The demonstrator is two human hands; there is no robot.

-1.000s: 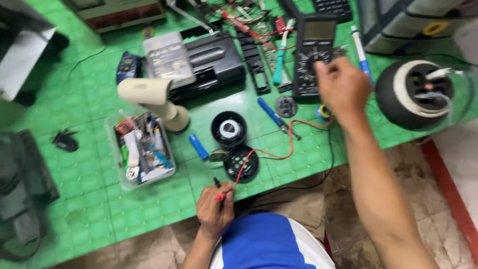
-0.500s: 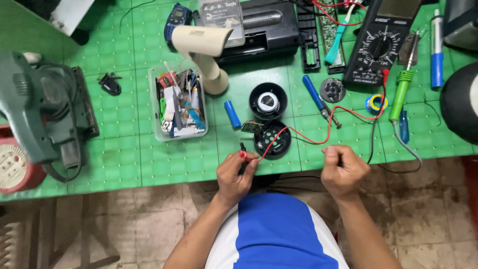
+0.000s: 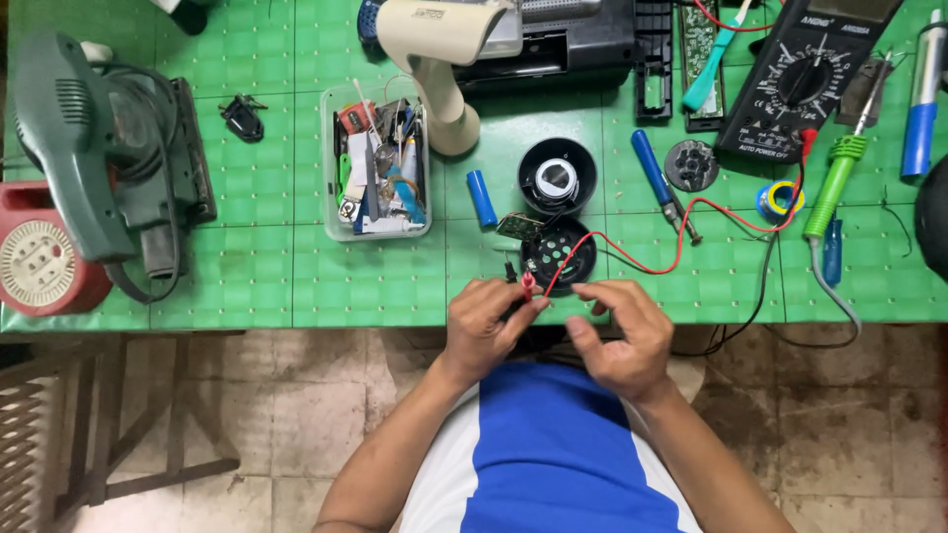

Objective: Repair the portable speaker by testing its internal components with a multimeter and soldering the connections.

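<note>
My left hand [image 3: 484, 326] pinches the red-tipped probe [image 3: 528, 283] at the near edge of the green table [image 3: 375, 281]. Its red lead [image 3: 681, 252] runs right and up to the black multimeter [image 3: 800, 79]. My right hand [image 3: 622, 336] hovers beside the left, fingers curled and close to the probe tip, apparently empty. Just beyond both hands lies a round black speaker [image 3: 563, 259] with a small circuit board [image 3: 515, 227] at its edge. A black round housing [image 3: 558, 176] sits behind it.
A clear plastic box of small parts [image 3: 377, 168], a blue cylindrical cell [image 3: 481, 197], a blue-handled screwdriver [image 3: 660, 183], a green soldering iron [image 3: 834, 183] and a solder spool [image 3: 777, 200] lie around. A green sander [image 3: 99, 158] and red cable reel [image 3: 44, 262] stand left. A cream heat gun [image 3: 439, 59] stands behind.
My right hand came back from the multimeter to the table's near edge, beside my left hand. The view shifted left, bringing the sander and cable reel into sight.
</note>
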